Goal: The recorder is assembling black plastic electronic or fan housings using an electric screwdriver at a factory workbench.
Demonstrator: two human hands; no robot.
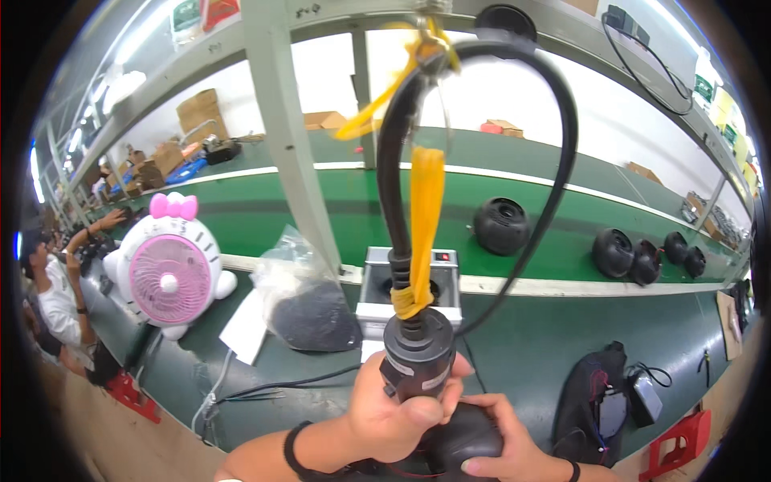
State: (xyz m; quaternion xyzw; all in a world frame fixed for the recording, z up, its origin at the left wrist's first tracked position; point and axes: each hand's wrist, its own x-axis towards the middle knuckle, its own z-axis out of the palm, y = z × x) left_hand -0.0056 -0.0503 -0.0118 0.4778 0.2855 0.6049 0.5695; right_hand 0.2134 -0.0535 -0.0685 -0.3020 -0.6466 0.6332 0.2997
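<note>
My left hand [389, 410] is wrapped around a black electric screwdriver [418, 345], held upright. Its thick cable loops above it, and yellow bands [426, 217] tie it to a hook overhead. The tool's lower end is hidden behind my fingers. Just below, my right hand [514, 446] grips a rounded black plastic housing [464, 442] by its side, thumb and fingers spread over it. A thin red wire shows beside the housing, close to my left wrist. Behind the tool stands a silver box [373, 293] with a red switch, partly covered by it.
On the green conveyor lie several round black housings [502, 226]. A pink-and-white fan [170, 273] and a clear plastic bag [309, 309] sit to the left. A black shell with wires [594, 402] rests at right. A metal post [293, 145] rises ahead; people work far left.
</note>
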